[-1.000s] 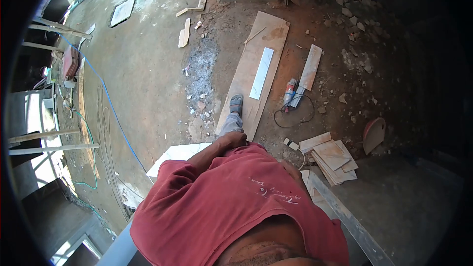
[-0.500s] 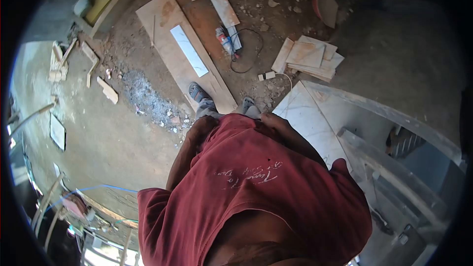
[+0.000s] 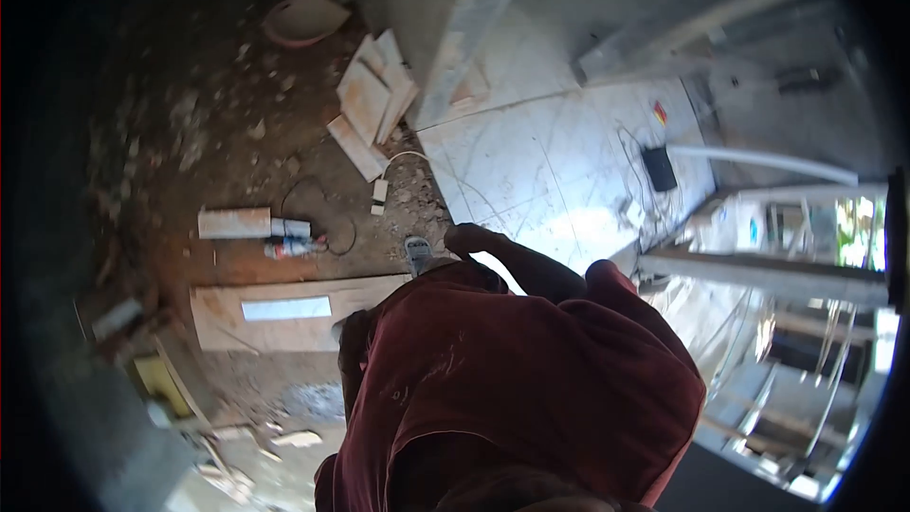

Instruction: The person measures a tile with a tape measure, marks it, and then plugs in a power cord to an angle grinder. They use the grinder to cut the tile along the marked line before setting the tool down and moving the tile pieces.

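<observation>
My right hand (image 3: 464, 240) hangs in front of my body, beside the edge of the white tiled floor (image 3: 502, 156). Its fingers are too dark to make out. Low against my dark red shirt is my left hand (image 3: 353, 334), mostly in shadow, near the end of a wooden board (image 3: 213, 318). A white tile strip (image 3: 284, 308) lies on that board. Beyond it, a power tool with a cable, apparently an angle grinder (image 3: 292, 246), rests on the ground against a stained tile strip (image 3: 234, 223). No object shows in either hand.
Stacked tile pieces (image 3: 374, 95) lean near a concrete post. A white extension socket (image 3: 379, 196) lies on rubble. Farther off are a broken basin (image 3: 305, 17), a black box (image 3: 659, 169) with cables on the tiles, and a yellow-lined wooden trough (image 3: 161, 384).
My view and body have turned to the right, so the white tiled floor now fills more of the upper right. The board, tool and tiles appear shifted left. My right arm reaches out slightly.
</observation>
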{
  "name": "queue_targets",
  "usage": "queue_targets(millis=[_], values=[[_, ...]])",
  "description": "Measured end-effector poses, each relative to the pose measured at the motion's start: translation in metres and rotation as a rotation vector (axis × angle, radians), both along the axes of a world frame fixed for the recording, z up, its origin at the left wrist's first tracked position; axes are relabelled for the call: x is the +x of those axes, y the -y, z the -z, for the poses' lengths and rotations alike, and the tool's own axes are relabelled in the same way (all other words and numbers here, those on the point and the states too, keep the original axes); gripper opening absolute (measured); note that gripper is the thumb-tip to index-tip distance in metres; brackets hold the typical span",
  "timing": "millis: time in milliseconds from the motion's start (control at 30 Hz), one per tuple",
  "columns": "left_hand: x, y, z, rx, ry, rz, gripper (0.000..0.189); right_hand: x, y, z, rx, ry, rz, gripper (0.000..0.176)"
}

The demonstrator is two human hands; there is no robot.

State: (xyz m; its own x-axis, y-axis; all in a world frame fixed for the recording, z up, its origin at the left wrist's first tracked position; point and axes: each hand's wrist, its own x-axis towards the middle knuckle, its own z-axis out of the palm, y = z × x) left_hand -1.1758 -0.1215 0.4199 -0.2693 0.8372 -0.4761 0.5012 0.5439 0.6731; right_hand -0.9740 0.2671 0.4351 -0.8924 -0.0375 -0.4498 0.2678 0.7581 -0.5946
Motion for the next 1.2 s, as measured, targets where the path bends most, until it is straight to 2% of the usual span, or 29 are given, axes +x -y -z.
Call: queue_targets(millis=[67, 167, 200, 233, 267, 333, 367, 400, 467, 533, 600, 667, 800, 867, 933, 1033, 1067, 1100, 1167, 1200], values=[[-0.021, -0.060, 0.003, 0.043, -0.091, 0.177, 0.046, 0.078, -0.032, 0.015, 0.218, -0.376, 0.421, 0.018], [-0.053, -0.156, 0.000, 0.113, -0.163, 0.357, 0.045, 0.210, -0.055, 0.041, 0.142, -0.540, 0.937, 0.018], [-0.065, -0.190, -0.005, 0.128, -0.061, 0.308, 0.044, 0.252, -0.050, 0.052, -0.010, -0.417, 1.318, 0.022], [-0.074, -0.220, -0.008, 0.135, 0.043, 0.260, 0.043, 0.273, -0.034, 0.014, -0.384, -0.278, 1.834, 0.013], [-0.080, -0.246, -0.014, 0.134, 0.038, 0.307, 0.043, 0.297, -0.019, 0.008, -0.115, -0.175, 1.874, 0.012], [-0.087, -0.298, -0.028, -0.169, 0.284, -0.133, 0.041, 0.358, 0.023, 0.053, 0.195, 0.013, 1.961, 0.014], [-0.090, -0.309, -0.004, -0.068, 0.386, -0.285, 0.037, 0.364, 0.047, 0.043, 0.056, 0.079, 2.089, 0.015], [-0.089, -0.317, 0.013, -0.075, 0.387, -0.247, 0.037, 0.366, 0.068, 0.031, -0.087, 0.144, 2.208, 0.016], [-0.090, -0.333, 0.031, -0.093, 0.599, -0.400, 0.033, 0.348, 0.096, 0.033, -0.096, 0.292, 2.126, 0.019], [-0.076, -0.352, 0.031, -0.364, 0.616, -0.397, 0.031, 0.330, 0.120, 0.059, 0.124, 0.331, 1.661, 0.026], [-0.062, -0.378, 0.042, -0.494, 0.599, -0.306, 0.031, 0.277, 0.103, 0.013, -0.362, 0.338, 1.956, 0.032], [-0.042, -0.408, 0.052, -0.578, 0.564, -0.178, 0.032, 0.248, 0.085, 0.001, -0.381, 0.289, 1.890, 0.034], [-0.010, -0.496, 0.043, -0.617, 0.489, 0.038, 0.032, 0.238, 0.038, -0.022, -0.443, 0.313, 1.966, 0.034], [0.004, -0.557, 0.028, -0.600, 0.464, 0.110, 0.033, 0.258, 0.003, -0.042, -0.560, 0.241, 2.091, 0.034], [0.016, -0.634, 0.011, -0.547, 0.433, 0.189, 0.033, 0.275, -0.038, -0.093, -0.691, 0.007, 2.454, 0.034], [0.050, -0.774, -0.014, -0.371, 0.330, 0.457, 0.024, 0.298, -0.059, -0.125, -0.497, -0.432, 2.874, 0.034], [0.065, -0.819, -0.031, -0.290, 0.199, 0.590, 0.026, 0.303, -0.059, -0.128, -0.422, -0.538, 2.974, 0.034], [0.063, -0.870, 0.009, -0.143, 0.012, 0.700, 0.032, 0.303, -0.055, -0.130, -0.424, -0.549, 3.027, 0.033], [0.117, -0.927, -0.075, -0.055, -0.083, 0.824, 0.043, 0.289, -0.039, -0.126, -0.428, -0.493, 3.112, 0.031], [0.133, -0.955, -0.078, -0.070, -0.022, 0.791, 0.042, 0.283, -0.019, -0.103, -0.461, -0.395, 3.078, 0.031]])
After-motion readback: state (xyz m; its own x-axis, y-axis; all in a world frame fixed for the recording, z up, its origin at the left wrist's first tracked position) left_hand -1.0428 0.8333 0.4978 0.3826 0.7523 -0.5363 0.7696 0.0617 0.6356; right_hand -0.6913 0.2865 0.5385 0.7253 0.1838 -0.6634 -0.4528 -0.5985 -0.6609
